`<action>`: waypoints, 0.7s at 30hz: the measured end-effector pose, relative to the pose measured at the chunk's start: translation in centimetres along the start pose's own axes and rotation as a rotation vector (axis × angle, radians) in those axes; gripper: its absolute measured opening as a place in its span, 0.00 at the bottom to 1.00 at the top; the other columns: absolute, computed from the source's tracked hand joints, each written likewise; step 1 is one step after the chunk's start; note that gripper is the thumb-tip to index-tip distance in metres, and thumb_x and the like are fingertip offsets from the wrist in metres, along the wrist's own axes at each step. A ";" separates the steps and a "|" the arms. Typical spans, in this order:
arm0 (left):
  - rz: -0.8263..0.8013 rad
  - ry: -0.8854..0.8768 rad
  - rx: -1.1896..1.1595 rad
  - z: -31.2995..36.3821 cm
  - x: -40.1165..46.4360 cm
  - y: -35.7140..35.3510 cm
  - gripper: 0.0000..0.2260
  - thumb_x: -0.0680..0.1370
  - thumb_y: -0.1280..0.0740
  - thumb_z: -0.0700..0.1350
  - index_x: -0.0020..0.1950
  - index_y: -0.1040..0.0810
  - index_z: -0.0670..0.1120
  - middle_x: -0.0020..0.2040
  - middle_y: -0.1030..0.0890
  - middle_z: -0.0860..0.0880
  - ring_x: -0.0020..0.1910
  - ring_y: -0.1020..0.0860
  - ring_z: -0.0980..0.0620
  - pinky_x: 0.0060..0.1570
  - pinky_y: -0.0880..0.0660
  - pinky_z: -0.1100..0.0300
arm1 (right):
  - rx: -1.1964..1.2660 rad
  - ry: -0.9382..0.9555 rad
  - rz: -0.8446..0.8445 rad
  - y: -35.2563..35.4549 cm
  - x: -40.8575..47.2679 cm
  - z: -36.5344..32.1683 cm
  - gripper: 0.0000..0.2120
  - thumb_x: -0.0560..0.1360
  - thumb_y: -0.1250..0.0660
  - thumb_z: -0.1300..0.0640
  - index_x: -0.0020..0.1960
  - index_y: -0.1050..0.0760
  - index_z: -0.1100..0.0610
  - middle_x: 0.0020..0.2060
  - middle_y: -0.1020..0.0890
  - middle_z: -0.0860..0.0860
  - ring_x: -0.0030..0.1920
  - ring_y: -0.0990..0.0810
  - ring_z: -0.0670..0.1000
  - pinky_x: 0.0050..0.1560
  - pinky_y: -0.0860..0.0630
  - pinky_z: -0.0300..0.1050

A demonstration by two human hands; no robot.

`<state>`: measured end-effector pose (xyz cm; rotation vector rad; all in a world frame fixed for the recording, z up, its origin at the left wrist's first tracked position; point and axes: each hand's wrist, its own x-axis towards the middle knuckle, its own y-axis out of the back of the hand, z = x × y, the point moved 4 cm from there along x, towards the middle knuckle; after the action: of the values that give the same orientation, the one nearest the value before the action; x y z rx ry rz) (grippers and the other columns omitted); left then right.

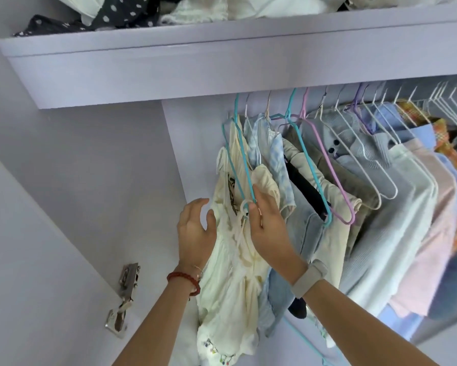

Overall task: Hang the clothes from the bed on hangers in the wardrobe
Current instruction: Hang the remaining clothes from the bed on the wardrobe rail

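Observation:
A cream garment (230, 254) hangs on a teal hanger (238, 165) at the left end of the wardrobe's row of clothes. My right hand (268, 223) reaches up to the hanger's lower corner, its fingers straight against the hanger and the fabric. My left hand (195, 228) hovers open beside the garment's left edge, fingers loosely spread, thumb near the cloth. A white ring on the garment's strap (244, 207) sits just left of my right fingertips.
Many shirts on white, purple and teal hangers (354, 167) fill the rail to the right. A lilac shelf (222, 56) overhead carries piled clothes. The open door with its metal hinge (123, 297) stands at left. Another teal hanger (309, 342) shows low down.

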<state>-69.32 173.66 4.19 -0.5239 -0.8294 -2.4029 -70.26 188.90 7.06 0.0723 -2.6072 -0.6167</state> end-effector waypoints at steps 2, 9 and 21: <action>-0.026 -0.024 -0.005 0.8 -1.5 -0.6 0.17 0.76 0.42 0.46 0.61 0.25 0.41 0.59 0.24 0.45 0.60 0.27 0.47 0.63 0.32 0.52 | -0.028 0.047 0.025 1.5 -2.0 0.1 0.22 0.79 0.49 0.53 0.71 0.39 0.58 0.63 0.31 0.50 0.64 0.34 0.44 0.62 0.36 0.35; -0.418 -0.211 0.405 3.4 -11.8 -6.8 0.22 0.74 0.45 0.50 0.63 0.26 0.42 0.62 0.25 0.38 0.61 0.26 0.37 0.57 0.31 0.37 | -0.404 0.029 0.125 10.9 -13.0 6.7 0.19 0.76 0.46 0.56 0.64 0.30 0.61 0.60 0.25 0.58 0.61 0.31 0.55 0.63 0.32 0.48; -1.173 -0.876 0.279 26.8 -43.6 -21.7 0.20 0.70 0.42 0.48 0.58 0.21 0.43 0.58 0.21 0.41 0.57 0.22 0.41 0.52 0.25 0.41 | -0.803 -0.953 0.339 35.6 -50.7 13.6 0.29 0.72 0.53 0.46 0.64 0.28 0.60 0.63 0.26 0.59 0.68 0.33 0.62 0.66 0.39 0.63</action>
<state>-43.55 221.38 -8.16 -1.2656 -2.3239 -2.8805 -29.16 234.22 -9.59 -1.1290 -2.7995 -1.8293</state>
